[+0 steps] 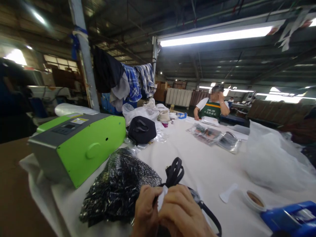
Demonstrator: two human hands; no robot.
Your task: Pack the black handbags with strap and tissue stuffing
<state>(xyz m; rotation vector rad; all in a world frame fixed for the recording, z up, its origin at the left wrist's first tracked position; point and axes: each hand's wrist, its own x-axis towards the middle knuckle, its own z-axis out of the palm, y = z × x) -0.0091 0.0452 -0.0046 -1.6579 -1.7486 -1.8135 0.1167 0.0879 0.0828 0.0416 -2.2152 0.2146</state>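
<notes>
My left hand [146, 206] and my right hand [181, 208] are close together at the front of the table, fingers closed. Between them they pinch a small white strip [161, 198] with a jagged edge. Whether it is paper or tape I cannot tell. Just beyond the fingers, a folded black strap [174, 171] stands up in loops. More of the black strap [211, 215] curves out to the right of my right hand. What lies under my palms is hidden. To the left of my left hand is a crumpled black-and-white patterned plastic bag [116, 191].
A green-and-grey machine [91, 149] stands left, with a black bag [142, 130] beyond it. On the right are a white plastic sheet [274, 158], a white scrap [228, 193], a tape roll [254, 200] and a blue object [291, 217]. A person [212, 107] sits across the table [172, 144].
</notes>
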